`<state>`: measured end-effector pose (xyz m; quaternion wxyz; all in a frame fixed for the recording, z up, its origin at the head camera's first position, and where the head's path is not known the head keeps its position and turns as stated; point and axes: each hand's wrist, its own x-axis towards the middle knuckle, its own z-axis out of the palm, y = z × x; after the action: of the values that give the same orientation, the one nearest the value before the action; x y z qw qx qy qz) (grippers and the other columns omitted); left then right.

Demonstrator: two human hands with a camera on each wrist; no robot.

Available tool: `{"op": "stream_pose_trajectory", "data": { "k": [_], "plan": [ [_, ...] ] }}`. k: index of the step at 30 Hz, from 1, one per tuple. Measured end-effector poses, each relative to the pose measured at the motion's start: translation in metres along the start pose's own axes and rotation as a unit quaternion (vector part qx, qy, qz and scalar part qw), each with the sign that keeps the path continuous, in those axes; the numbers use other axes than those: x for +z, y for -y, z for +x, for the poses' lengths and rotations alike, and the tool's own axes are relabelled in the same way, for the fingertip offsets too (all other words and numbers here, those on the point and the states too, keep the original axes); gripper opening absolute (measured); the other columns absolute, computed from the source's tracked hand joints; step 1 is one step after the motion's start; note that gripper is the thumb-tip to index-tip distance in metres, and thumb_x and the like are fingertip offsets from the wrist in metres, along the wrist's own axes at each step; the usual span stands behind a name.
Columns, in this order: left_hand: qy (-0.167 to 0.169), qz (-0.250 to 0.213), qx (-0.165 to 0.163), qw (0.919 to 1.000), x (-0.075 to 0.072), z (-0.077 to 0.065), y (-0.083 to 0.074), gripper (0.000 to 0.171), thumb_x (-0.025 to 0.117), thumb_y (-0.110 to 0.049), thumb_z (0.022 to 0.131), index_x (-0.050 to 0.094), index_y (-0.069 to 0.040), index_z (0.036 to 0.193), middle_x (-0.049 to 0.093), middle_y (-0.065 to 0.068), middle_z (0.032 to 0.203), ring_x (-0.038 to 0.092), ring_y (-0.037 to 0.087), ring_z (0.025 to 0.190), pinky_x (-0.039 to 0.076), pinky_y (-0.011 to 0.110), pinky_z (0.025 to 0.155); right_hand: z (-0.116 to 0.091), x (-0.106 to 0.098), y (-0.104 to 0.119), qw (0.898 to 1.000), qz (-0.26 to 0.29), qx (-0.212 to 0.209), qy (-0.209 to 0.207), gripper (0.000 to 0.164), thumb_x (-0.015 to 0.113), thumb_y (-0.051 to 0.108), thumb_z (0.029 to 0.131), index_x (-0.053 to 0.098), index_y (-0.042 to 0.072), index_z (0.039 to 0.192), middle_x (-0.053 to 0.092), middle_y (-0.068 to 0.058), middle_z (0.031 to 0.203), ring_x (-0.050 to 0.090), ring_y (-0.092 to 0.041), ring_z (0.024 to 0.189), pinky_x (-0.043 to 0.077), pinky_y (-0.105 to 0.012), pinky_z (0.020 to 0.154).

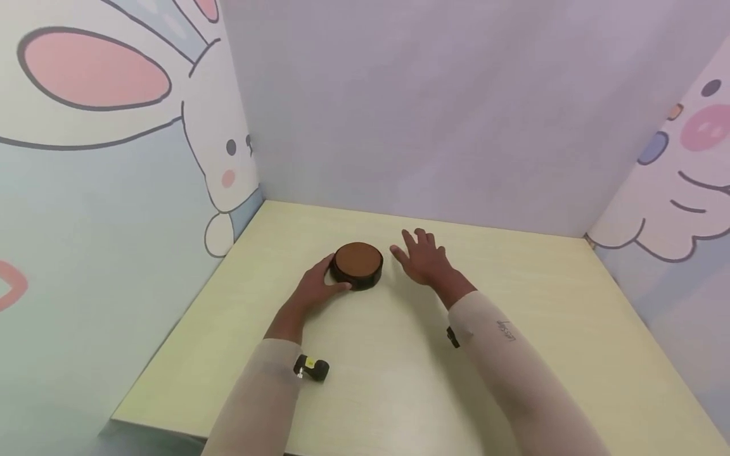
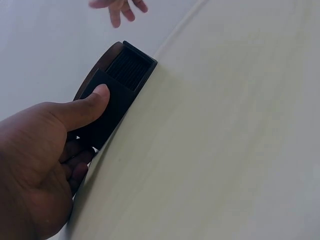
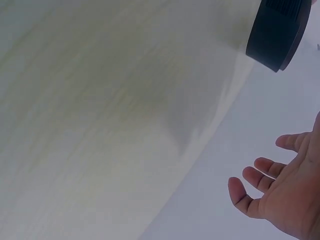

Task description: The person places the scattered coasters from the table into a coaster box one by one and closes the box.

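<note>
A round black coaster holder (image 1: 357, 265) with a flat brown disc on top sits on the pale table. In the left wrist view, thin dark layers show through an opening in the holder's side (image 2: 131, 67). My left hand (image 1: 313, 286) grips it from the left, thumb (image 2: 92, 107) against the near side wall and fingers round the far side, partly hidden. Just right of the holder, my right hand (image 1: 424, 258) hovers above the table with fingers spread, touching nothing. The right wrist view shows its fingers relaxed and slightly bent, apart from the holder (image 3: 275, 35).
The pale wood-look table (image 1: 365, 392) meets a plain lilac wall (image 1: 410, 114) at the back. Side walls with cartoon animals (image 1: 228, 158) stand at left and right. A small black wrist device (image 1: 312, 367) sticks out from the left sleeve.
</note>
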<state>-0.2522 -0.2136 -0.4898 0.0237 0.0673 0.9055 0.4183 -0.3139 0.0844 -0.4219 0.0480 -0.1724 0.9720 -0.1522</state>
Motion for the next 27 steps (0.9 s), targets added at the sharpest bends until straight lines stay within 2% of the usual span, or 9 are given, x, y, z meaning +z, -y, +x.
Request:
{"op": "stream_pose_trajectory", "data": {
  "k": [9, 17, 22, 24, 27],
  "plan": [
    [0.003, 0.004, -0.007, 1.0000, -0.005, -0.002, 0.007, 0.105, 0.083, -0.048, 0.097, 0.024, -0.008, 0.174, 0.031, 0.017, 0.180, 0.027, 0.041, 0.169, 0.026, 0.060, 0.140, -0.023, -0.011, -0.029, 0.999, 0.020, 0.046, 0.010, 0.087, 0.021, 0.071, 0.113, 0.018, 0.011, 0.176, 0.008, -0.025, 0.181, 0.009, -0.050, 0.167, 0.020, -0.089, 0.123],
    [0.001, 0.008, -0.010, 0.9999, -0.008, -0.003, 0.005, 0.108, 0.082, -0.050, 0.097, 0.022, -0.006, 0.175, 0.028, 0.019, 0.181, 0.025, 0.042, 0.169, 0.025, 0.060, 0.140, -0.052, -0.019, -0.048, 0.995, 0.052, 0.076, 0.024, 0.089, 0.018, 0.072, 0.112, 0.013, 0.011, 0.177, -0.006, -0.025, 0.183, -0.002, -0.054, 0.168, 0.012, -0.096, 0.120],
    [0.005, 0.006, -0.009, 0.9999, -0.007, -0.006, 0.004, 0.116, 0.083, -0.051, 0.095, 0.012, -0.007, 0.176, 0.020, 0.019, 0.183, 0.018, 0.042, 0.171, 0.020, 0.060, 0.141, -0.070, -0.023, -0.055, 0.992, 0.074, 0.095, 0.039, 0.092, 0.019, 0.074, 0.111, 0.010, 0.011, 0.177, -0.016, -0.023, 0.183, -0.010, -0.053, 0.168, 0.010, -0.099, 0.117],
    [0.001, 0.017, 0.000, 0.9999, -0.006, -0.007, 0.003, 0.121, 0.084, -0.052, 0.094, 0.008, -0.008, 0.177, 0.014, 0.021, 0.184, 0.013, 0.044, 0.171, 0.018, 0.065, 0.140, -0.076, -0.025, -0.057, 0.991, 0.078, 0.100, 0.043, 0.091, 0.020, 0.073, 0.111, 0.009, 0.011, 0.177, -0.019, -0.023, 0.182, -0.012, -0.052, 0.168, 0.009, -0.100, 0.116],
    [-0.027, 0.040, 0.008, 0.9988, -0.006, -0.010, 0.000, 0.126, 0.088, -0.052, 0.089, 0.007, -0.009, 0.177, 0.007, 0.025, 0.184, 0.007, 0.048, 0.171, 0.016, 0.077, 0.136, -0.084, -0.025, -0.057, 0.990, 0.083, 0.102, 0.043, 0.091, 0.024, 0.072, 0.111, 0.009, 0.011, 0.177, -0.020, -0.023, 0.182, -0.014, -0.053, 0.168, 0.004, -0.102, 0.114]
  ]
}}
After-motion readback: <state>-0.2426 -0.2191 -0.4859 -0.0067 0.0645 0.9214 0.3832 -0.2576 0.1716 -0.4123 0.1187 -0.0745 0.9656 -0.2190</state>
